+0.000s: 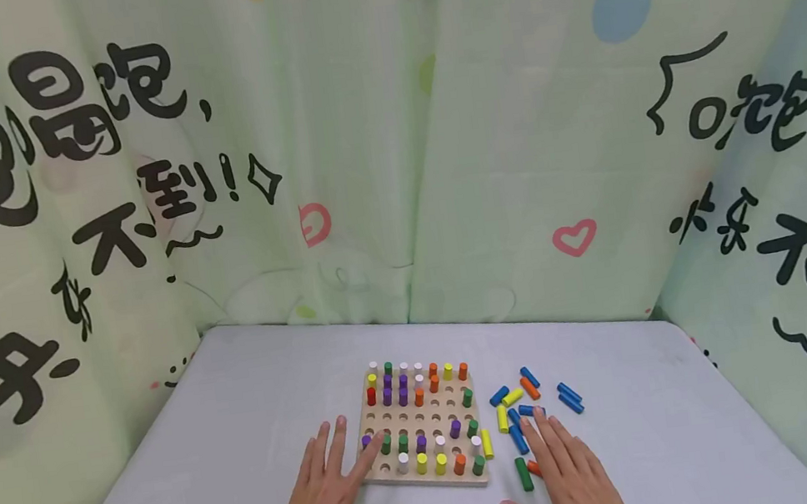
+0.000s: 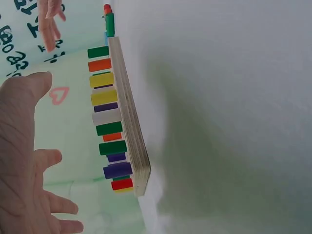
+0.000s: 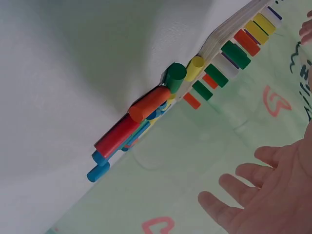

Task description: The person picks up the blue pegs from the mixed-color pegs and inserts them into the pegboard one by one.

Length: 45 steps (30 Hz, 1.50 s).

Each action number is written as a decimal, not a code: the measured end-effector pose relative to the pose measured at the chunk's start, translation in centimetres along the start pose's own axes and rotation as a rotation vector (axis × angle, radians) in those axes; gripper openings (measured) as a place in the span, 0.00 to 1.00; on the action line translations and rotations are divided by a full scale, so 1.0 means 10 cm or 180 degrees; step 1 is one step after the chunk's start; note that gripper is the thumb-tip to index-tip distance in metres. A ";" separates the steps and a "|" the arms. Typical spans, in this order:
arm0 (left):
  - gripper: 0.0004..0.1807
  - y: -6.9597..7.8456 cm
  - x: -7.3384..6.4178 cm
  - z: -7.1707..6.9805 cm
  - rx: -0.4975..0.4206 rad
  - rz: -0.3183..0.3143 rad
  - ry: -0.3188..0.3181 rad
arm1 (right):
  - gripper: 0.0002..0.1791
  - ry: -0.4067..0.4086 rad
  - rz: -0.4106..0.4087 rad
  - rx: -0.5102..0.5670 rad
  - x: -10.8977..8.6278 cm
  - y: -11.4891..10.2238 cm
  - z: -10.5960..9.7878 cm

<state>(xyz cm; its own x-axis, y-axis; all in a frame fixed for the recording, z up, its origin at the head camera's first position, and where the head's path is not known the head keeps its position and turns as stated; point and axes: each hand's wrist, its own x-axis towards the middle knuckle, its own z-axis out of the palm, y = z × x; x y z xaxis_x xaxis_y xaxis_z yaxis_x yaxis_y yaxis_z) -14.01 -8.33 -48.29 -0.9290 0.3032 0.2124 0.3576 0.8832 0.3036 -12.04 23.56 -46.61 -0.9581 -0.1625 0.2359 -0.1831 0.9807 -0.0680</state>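
Left hand [image 1: 336,500] and right hand [image 1: 570,475] were spread, pinching nothing — a loose peg [image 1: 525,474] likely wanted a fingertip pinch, upright over the board [image 1: 427,480].

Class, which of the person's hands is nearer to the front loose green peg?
Right. The right hand is just to the right of the green peg; the left hand is farther off, by the pegboard's near left corner.
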 end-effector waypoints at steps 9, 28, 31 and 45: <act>0.49 -0.04 -0.01 -0.02 -0.0494 -0.0450 -0.0431 | 0.56 -0.0493 0.0477 0.0582 0.04 -0.02 -0.05; 0.47 -0.18 0.12 0.10 -0.1317 -0.0866 -0.0318 | 0.28 -0.0383 0.1501 0.1673 0.32 0.09 0.14; 0.47 -0.18 0.17 0.13 -0.1370 -0.0845 -0.0303 | 0.26 -0.0409 0.1527 0.1736 0.36 0.13 0.17; 0.48 -0.27 0.37 0.16 -0.1176 -0.0810 -0.0488 | 0.18 -0.0506 0.1565 0.1619 0.57 0.21 0.23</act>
<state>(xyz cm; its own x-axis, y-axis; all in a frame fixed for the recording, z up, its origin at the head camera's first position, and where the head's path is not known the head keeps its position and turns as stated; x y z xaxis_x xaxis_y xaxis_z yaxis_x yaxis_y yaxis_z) -18.60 -8.98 -49.83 -0.9850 0.1674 -0.0428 0.1009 0.7582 0.6441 -18.38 24.43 -47.68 -0.9693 0.2328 -0.0791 0.2345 0.7789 -0.5816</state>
